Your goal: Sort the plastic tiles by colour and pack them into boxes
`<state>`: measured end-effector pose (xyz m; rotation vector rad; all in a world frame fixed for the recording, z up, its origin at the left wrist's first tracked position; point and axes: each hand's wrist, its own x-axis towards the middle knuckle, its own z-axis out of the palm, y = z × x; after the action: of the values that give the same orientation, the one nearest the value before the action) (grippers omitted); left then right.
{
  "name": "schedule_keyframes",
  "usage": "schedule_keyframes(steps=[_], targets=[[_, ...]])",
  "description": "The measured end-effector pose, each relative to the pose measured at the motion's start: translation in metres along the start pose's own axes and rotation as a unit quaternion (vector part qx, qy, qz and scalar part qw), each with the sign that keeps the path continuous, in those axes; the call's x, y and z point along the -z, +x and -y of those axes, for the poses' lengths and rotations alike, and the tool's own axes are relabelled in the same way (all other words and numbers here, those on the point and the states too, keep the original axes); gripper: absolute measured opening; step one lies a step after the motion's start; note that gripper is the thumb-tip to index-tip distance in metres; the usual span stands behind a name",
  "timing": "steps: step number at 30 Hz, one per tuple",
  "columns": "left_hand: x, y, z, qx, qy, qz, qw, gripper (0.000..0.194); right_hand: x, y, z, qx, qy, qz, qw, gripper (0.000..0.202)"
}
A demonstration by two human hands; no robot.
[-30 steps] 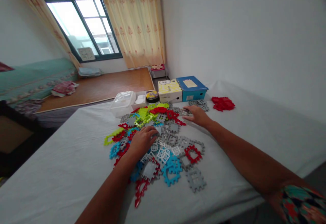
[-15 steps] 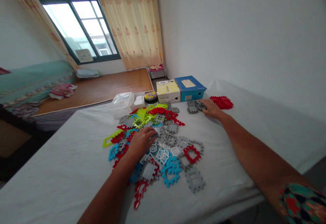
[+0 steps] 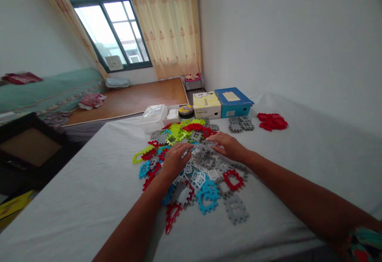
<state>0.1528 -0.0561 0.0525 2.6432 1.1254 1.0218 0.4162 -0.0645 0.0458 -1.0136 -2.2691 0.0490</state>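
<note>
Notched plastic pieces in red, blue, green, grey and white lie heaped on a white-covered table (image 3: 86, 182). My left hand (image 3: 178, 158) is over the middle of the heap, fingers curved beside white and grey pieces; what they touch is too small to tell. My right hand (image 3: 228, 146) reaches in from the right with fingers apart, over the grey pieces (image 3: 205, 154) and near a red one (image 3: 209, 132). Apart from the heap, grey pieces (image 3: 241, 123) lie in a group, with a red pile (image 3: 272, 121) to their right.
Behind the heap stand a clear plastic box (image 3: 153, 119), a white tray (image 3: 172, 115), a round tin (image 3: 186, 111), a yellow-and-white box (image 3: 207, 105) and a blue box (image 3: 233, 102). A wall rises on the right.
My right hand has left the separate grey group and moved left to the heap, near my left hand. The whole view has shifted, with more of the left side showing.
</note>
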Motion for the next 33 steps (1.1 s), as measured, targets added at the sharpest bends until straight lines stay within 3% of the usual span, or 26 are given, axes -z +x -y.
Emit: schedule_keyframes(steps=[6, 10, 15, 19, 22, 26, 30, 33], targets=[[-0.003, 0.0, -0.016, 0.034, -0.078, 0.018, 0.996, 0.022, -0.008, 0.0, 0.018, -0.009, 0.094, -0.006, 0.995, 0.028], [-0.005, -0.001, -0.014, 0.05, -0.094, 0.022, 0.994, 0.026, -0.009, 0.001, 0.008, -0.061, 0.134, -0.025, 0.989, 0.027], [-0.01, -0.004, -0.004, 0.035, -0.068, 0.026, 0.997, 0.027, 0.006, -0.005, -0.055, -0.231, 0.135, -0.109, 0.957, 0.033], [-0.013, -0.006, 0.001, 0.016, -0.047, 0.038, 0.998, 0.026, 0.029, -0.029, -0.126, -0.37, 0.121, -0.246, 0.888, 0.033], [-0.015, -0.007, 0.003, 0.009, -0.034, 0.044, 0.998, 0.026, 0.041, -0.049, -0.165, -0.437, 0.083, -0.316, 0.838, 0.03], [-0.016, -0.006, 0.004, 0.0, -0.024, 0.042, 0.999, 0.025, 0.041, -0.063, -0.187, -0.477, 0.084, -0.351, 0.801, 0.029], [-0.015, -0.006, 0.004, -0.003, -0.028, 0.045, 0.999, 0.024, 0.037, -0.063, -0.191, -0.481, 0.086, -0.346, 0.801, 0.029], [-0.013, -0.006, 0.003, 0.0, -0.035, 0.044, 0.998, 0.024, 0.041, -0.065, -0.19, -0.468, 0.007, -0.321, 0.823, 0.027]])
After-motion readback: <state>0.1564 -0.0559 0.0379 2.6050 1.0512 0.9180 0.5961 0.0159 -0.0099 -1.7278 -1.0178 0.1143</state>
